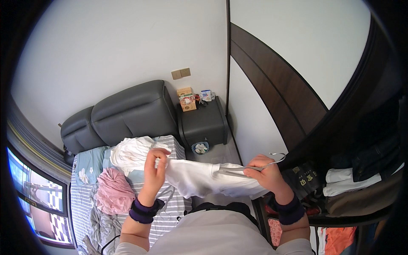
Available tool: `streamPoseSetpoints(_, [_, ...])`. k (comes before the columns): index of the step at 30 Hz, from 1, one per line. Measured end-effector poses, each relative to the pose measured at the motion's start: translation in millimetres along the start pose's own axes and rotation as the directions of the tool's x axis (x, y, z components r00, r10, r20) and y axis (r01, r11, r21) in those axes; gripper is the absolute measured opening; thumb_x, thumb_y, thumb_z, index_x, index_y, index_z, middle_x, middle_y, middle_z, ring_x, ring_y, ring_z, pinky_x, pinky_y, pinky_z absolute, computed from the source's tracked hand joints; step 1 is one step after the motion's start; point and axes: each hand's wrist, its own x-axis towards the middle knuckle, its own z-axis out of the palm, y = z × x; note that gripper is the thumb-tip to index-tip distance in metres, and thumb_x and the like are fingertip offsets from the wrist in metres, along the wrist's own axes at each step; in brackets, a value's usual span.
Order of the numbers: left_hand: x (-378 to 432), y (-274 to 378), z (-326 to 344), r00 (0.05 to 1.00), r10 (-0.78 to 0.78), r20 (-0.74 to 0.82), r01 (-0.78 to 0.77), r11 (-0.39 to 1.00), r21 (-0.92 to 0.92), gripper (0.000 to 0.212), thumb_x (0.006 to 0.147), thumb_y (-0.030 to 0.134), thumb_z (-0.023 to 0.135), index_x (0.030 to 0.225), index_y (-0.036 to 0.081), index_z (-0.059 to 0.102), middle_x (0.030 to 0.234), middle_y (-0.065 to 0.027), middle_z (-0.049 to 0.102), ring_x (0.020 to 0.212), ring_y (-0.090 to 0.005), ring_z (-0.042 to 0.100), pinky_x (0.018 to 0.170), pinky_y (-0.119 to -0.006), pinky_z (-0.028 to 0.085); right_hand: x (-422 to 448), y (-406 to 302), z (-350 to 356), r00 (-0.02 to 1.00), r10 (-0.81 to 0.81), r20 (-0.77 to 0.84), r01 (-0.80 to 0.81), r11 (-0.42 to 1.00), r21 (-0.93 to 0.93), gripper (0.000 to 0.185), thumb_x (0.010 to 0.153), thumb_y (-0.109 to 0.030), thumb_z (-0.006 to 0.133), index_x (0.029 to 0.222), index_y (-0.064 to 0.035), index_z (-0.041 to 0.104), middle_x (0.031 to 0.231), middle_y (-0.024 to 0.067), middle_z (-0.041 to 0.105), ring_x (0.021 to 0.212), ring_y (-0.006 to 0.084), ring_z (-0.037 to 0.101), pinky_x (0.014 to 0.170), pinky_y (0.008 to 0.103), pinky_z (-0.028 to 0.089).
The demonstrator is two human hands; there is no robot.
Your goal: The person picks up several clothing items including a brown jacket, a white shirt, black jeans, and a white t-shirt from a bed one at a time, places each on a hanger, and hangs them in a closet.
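A white garment (197, 178), perhaps a shirt, is stretched sideways in front of my body. My left hand (154, 169) pinches its left end with curled fingers. On the other side, my right hand (264, 175) grips a grey clothes hanger (234, 169) near its neck. The metal hook (282, 156) sticks out past that hand to the right. The hanger's body runs into an opening in the garment, so its far part is hidden by cloth. Purple-black bands wrap both wrists.
The striped bed (169, 220) holds heaped white clothing (135, 153), a pink cloth bundle (114, 193) and grey cloth (105, 229). Beyond stand a dark nightstand (202, 122) and a small waste bin (200, 148). An open wardrobe with folded clothes (349, 181) flanks my right.
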Motion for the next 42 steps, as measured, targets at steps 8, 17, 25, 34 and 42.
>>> streamPoseSetpoints(8, [11.3, 47.0, 39.6, 0.816, 0.202, 0.541, -0.501, 0.716, 0.487, 0.028, 0.075, 0.03, 0.075, 0.076, 0.009, 0.057, 0.077, -0.0039, 0.058, 0.077, -0.0228, 0.058, 0.066, -0.035, 0.047, 14.4, -3.2, 21.0, 0.991, -0.022, 0.132, 0.028, 0.999, -0.046, 0.014, 0.078, -0.01, 0.078, 0.078, -0.0003, 0.067, 0.072, 0.008, 0.064, 0.071, 0.0229, 0.058, 0.066, 0.0334, 0.045])
streamPoseSetpoints(17, [33.5, 38.5, -5.1, 0.883, 0.279, 0.376, -0.451, 0.726, 0.519, 0.028, 0.072, 0.03, 0.076, 0.07, 0.009, 0.058, 0.064, -0.005, 0.052, 0.059, -0.0255, 0.052, 0.053, -0.038, 0.041, 1.3, 19.2, -23.6, 0.961, 0.227, 0.159, -0.21, 0.971, -0.116, 0.025, 0.086, -0.005, 0.056, 0.109, 0.0007, 0.064, 0.1, 0.0148, 0.066, 0.09, 0.0292, 0.065, 0.08, 0.0364, 0.052])
streamPoseSetpoints(25, [45.6, 34.9, -32.1, 0.908, 0.271, 0.319, -0.411, 0.72, 0.559, 0.029, 0.069, 0.025, 0.08, 0.07, 0.006, 0.057, 0.061, -0.0062, 0.049, 0.057, -0.0262, 0.05, 0.052, -0.038, 0.039, -21.4, 80.7, -22.1, 0.984, -0.019, -0.177, 0.005, 0.997, -0.082, 0.036, 0.095, -0.028, 0.049, 0.081, 0.0011, 0.064, 0.073, 0.0151, 0.065, 0.069, 0.0327, 0.064, 0.064, 0.0379, 0.049])
streamPoseSetpoints(34, [35.3, 26.0, -55.0, 0.945, 0.257, 0.204, -0.328, 0.758, 0.563, 0.027, 0.069, 0.02, 0.08, 0.071, 0.005, 0.057, 0.06, -0.007, 0.047, 0.057, -0.0268, 0.048, 0.052, -0.038, 0.037, -33.0, 80.1, -36.4, 0.918, 0.082, -0.387, -0.065, 0.996, 0.059, 0.037, 0.099, -0.033, 0.05, 0.084, -0.001, 0.062, 0.071, 0.0029, 0.057, 0.062, 0.0117, 0.05, 0.059, 0.0276, 0.041])
streamPoseSetpoints(42, [31.4, 20.5, -50.6, 0.903, 0.335, 0.269, -0.43, 0.73, 0.531, 0.029, 0.066, 0.024, 0.08, 0.072, 0.006, 0.059, 0.061, -0.0056, 0.049, 0.056, -0.0249, 0.048, 0.051, -0.037, 0.037, -0.4, 31.2, -16.9, 0.981, 0.115, 0.157, -0.158, 0.942, 0.297, 0.038, 0.103, -0.024, 0.038, 0.113, 0.0022, 0.063, 0.109, 0.0143, 0.066, 0.1, 0.022, 0.062, 0.093, 0.0326, 0.046])
